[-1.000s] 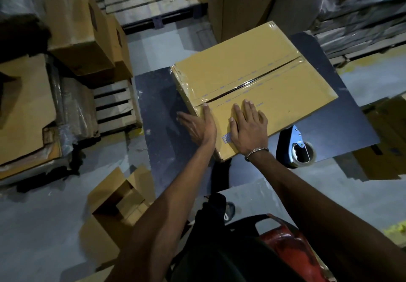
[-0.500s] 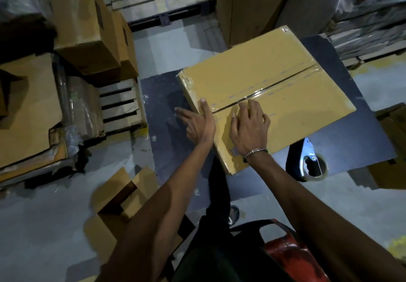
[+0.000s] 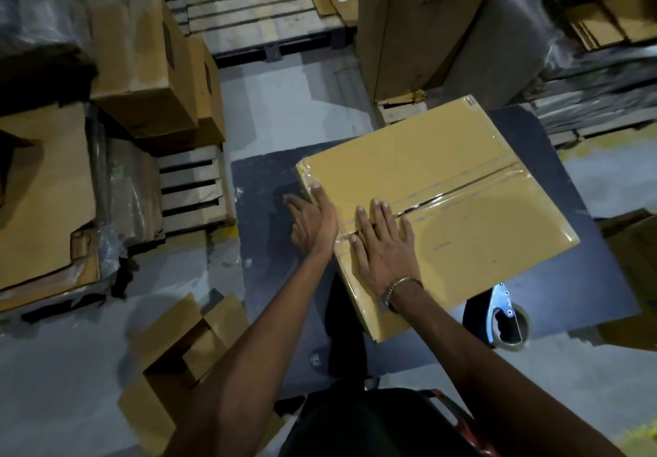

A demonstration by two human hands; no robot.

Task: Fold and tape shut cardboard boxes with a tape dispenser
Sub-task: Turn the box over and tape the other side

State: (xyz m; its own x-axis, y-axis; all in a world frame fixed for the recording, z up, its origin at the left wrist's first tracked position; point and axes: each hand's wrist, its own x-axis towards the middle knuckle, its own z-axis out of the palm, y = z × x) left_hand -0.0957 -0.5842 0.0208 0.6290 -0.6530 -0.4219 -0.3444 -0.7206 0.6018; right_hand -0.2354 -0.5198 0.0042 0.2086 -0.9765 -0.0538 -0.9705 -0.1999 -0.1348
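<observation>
The box [image 3: 437, 214] lies on the dark worktop [image 3: 263, 186]. The taped seam [image 3: 458, 190] runs away from both hands toward the far right. The right hand [image 3: 382, 243] lies flat, fingers spread, on the seam's near end; the left hand [image 3: 313, 222] presses flat against the box's near side. The tape dispenser [image 3: 506, 318] sits nearer the right hand.

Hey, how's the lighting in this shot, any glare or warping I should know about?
Head view: dim overall, edges falling into shadow; glare streaks along the tape seam on the box; bright reflection on the tape dispenser; wide-angle lens bends the pallets and stacks outward.
</observation>
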